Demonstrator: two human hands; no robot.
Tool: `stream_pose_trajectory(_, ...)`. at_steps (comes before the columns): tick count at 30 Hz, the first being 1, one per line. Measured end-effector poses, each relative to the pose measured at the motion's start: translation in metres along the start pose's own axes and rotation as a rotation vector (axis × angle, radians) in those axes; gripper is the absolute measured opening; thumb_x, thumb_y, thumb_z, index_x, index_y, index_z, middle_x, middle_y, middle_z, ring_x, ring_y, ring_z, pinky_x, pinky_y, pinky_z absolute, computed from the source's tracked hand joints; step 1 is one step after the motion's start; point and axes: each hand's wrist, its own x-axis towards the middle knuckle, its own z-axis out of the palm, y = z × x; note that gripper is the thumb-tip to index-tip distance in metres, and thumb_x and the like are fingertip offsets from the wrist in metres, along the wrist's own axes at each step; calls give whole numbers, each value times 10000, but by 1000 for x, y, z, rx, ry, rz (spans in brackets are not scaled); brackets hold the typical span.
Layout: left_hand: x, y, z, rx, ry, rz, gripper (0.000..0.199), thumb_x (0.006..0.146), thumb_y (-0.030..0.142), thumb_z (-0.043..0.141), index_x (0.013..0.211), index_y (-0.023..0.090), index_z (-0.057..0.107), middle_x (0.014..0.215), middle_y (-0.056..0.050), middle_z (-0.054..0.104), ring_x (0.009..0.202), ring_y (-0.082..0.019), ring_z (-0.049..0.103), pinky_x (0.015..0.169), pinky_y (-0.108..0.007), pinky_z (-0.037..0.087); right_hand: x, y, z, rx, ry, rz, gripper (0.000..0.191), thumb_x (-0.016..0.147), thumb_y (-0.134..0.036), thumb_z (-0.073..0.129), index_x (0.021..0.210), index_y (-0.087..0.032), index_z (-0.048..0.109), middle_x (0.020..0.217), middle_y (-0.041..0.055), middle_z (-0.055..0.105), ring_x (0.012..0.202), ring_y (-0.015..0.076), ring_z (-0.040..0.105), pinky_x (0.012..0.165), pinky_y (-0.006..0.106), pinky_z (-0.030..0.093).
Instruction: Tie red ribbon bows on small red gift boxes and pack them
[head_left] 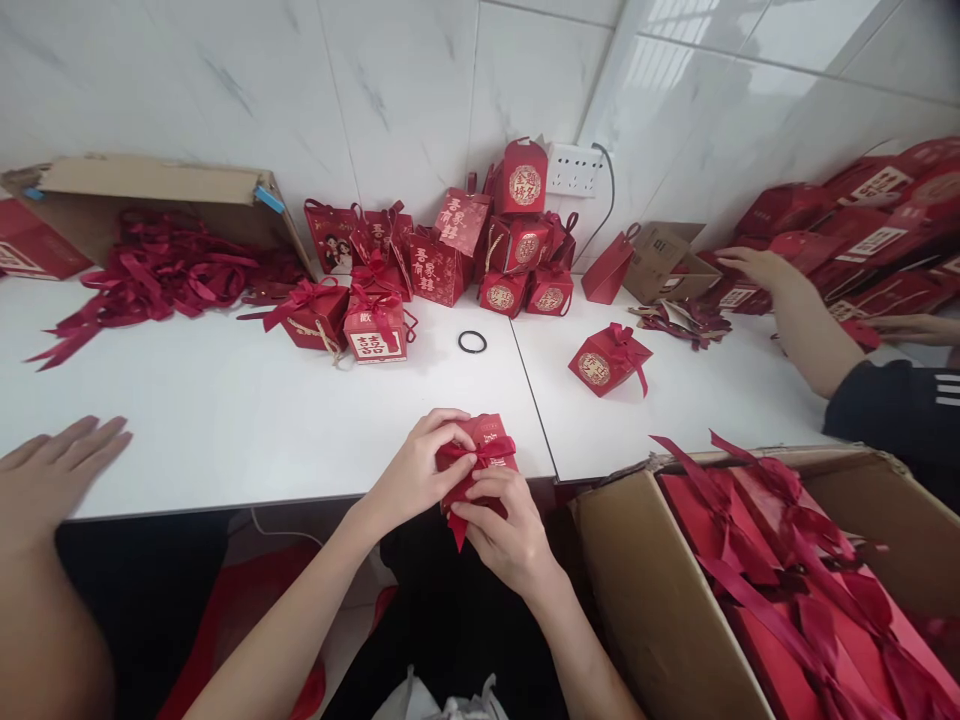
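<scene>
A small red gift box [491,428] with pale lettering is between my hands at the table's front edge. A dark red ribbon [495,450] is tied across it in a bow, and one tail hangs below the box. My left hand [439,455] pinches the ribbon near the knot, thumb and fingers closed. My right hand [506,520] has its fingers bent around the lower side of the box and ribbon. The fingers partly cover the knot and the box's lower side.
Several red boxes [525,250] stand along the wall by a power strip [574,170]. Ribbons [172,265] spill from a carton [157,180]. An open carton [637,560] holds finished-looking boxes. Co-workers' hands [64,465] and arms [795,310] are at either side. A black ring [472,342] lies ahead.
</scene>
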Motion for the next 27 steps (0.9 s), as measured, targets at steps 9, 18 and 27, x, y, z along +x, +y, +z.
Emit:
stream_pose_trajectory(9,0,-3,10,-86,48,-69,97,791,298,518,788,209,555,1179,-46,474,1162,-201,428,1025,-372,327,-1,-10,-34,51,71,429,185,864,-278,425,769,-187,554,714,47,559,668,162,546,603,294,450)
stream_pose_trajectory(18,2,2,20,-99,27,-46,92,792,297,527,801,214,565,1184,-40,467,1159,-199,432,1025,-368,326,-3,-12,-49,192,-326,1006,350,850,-428,450,615,-182,530,536,-10,540,469,102,444,470,211,322)
stream_pose_trajectory(27,6,3,23,-94,67,-86,72,750,269,562,727,202,572,1140,-43,476,1102,-193,483,991,-352,373,-5,1,-55,290,-319,887,269,845,-312,426,610,-181,424,640,-14,461,617,114,427,602,218,349)
